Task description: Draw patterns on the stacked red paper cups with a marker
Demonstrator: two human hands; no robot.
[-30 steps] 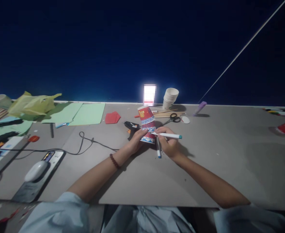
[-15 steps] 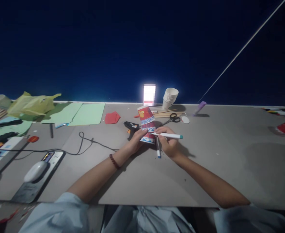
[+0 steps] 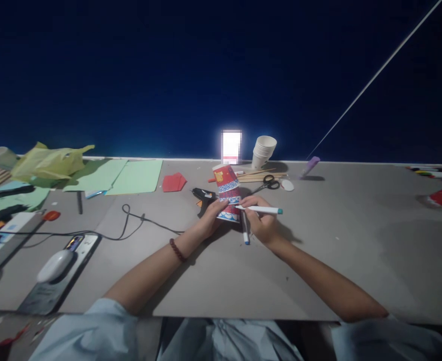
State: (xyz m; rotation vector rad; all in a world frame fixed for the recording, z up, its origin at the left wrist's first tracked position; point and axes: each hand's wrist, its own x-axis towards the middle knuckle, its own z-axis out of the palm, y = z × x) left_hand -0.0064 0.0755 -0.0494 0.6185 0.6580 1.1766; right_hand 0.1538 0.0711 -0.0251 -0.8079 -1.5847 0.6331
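My left hand (image 3: 210,220) is wrapped round the lower part of a stack of decorated paper cups (image 3: 227,181), red with blue-and-white scalloped bands. The stack leans slightly to the left. In my right hand (image 3: 263,224) is a white marker (image 3: 263,209) with a teal end; its tip meets the side of the lower cup. Beneath my hands a second white marker (image 3: 245,231) with a blue end lies on the table. A black glue gun (image 3: 205,198) rests just behind my left hand, its lower part partly hidden.
Behind the hands are black scissors (image 3: 269,183), wooden sticks (image 3: 256,177), stacked white paper cups (image 3: 263,153) and red paper (image 3: 174,182). A purple stick-like object (image 3: 311,166) stands farther right. A cable (image 3: 131,233) crosses the left side near a phone (image 3: 48,296) and power strip (image 3: 8,235).
The marker's teal end has shifted very slightly left and down. Both hands keep their grip in nearly the same place.
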